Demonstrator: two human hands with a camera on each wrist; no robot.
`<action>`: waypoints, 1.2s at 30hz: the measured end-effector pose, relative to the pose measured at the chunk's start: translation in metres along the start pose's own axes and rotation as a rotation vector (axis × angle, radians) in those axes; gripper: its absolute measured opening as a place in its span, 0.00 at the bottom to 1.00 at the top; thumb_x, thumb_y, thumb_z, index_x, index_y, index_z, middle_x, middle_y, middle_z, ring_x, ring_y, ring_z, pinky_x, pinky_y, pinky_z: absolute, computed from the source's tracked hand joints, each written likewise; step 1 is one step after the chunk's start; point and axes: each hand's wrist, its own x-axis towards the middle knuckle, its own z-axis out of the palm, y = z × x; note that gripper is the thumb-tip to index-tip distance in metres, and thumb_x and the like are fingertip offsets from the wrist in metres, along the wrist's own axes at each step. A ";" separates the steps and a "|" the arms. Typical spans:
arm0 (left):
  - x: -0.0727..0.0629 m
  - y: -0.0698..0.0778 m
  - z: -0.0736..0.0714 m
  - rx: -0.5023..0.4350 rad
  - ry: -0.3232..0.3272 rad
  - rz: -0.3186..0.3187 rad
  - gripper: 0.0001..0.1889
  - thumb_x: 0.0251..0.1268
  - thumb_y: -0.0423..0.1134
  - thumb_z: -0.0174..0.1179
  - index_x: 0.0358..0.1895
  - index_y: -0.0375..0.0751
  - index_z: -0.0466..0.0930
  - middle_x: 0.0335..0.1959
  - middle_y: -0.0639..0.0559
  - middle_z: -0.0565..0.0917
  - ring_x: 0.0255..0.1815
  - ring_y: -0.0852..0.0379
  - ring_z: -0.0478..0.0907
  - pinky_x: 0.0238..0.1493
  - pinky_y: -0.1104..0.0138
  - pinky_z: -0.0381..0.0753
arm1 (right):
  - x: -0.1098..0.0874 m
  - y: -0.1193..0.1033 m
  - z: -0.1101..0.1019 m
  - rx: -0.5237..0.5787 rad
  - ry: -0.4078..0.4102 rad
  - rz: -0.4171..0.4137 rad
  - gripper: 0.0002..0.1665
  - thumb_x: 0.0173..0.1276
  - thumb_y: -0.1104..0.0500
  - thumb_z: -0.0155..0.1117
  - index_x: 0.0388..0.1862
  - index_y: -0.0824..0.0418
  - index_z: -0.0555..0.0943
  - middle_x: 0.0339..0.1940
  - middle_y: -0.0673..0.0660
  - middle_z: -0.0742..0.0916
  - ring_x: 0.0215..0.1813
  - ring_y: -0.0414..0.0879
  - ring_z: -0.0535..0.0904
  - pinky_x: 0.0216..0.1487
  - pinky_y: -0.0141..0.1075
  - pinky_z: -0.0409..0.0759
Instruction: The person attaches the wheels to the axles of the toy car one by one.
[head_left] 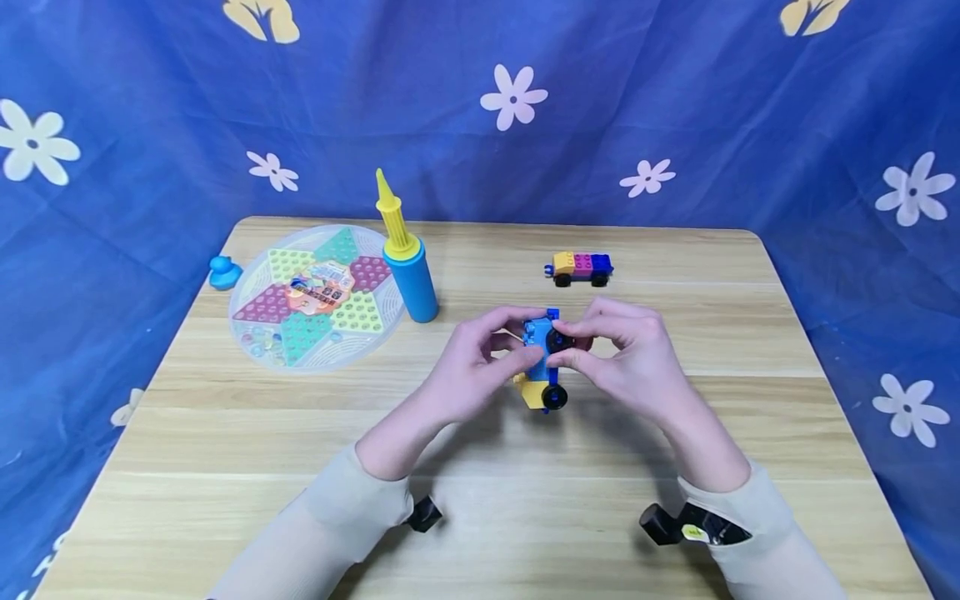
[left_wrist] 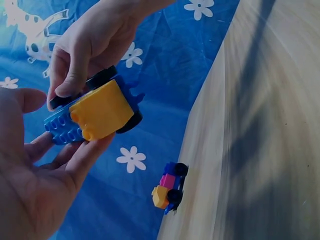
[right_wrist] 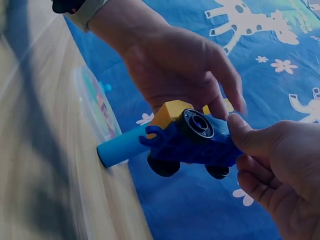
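Observation:
My left hand holds a toy building-block car tilted on its side above the table. The car has a light blue studded block, a yellow block and a dark blue base. From the other side, my right hand pinches a black wheel at the car's far end. Another black wheel and a blue coupling hook show plainly in the right wrist view. In that view the right thumb and fingers cover the pinched wheel.
A second block car, yellow, pink and blue, stands at the back of the wooden table. Left of the hands are a blue-and-yellow hand pump, a round game board and a blue rubber duck. Blue flowered cloth surrounds the table.

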 end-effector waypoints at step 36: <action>0.002 -0.003 -0.001 -0.067 0.044 -0.068 0.23 0.73 0.33 0.69 0.68 0.37 0.79 0.44 0.41 0.84 0.40 0.49 0.89 0.39 0.61 0.90 | -0.004 0.017 0.010 0.190 0.028 -0.032 0.28 0.47 0.82 0.82 0.49 0.69 0.91 0.36 0.54 0.90 0.33 0.45 0.81 0.39 0.32 0.85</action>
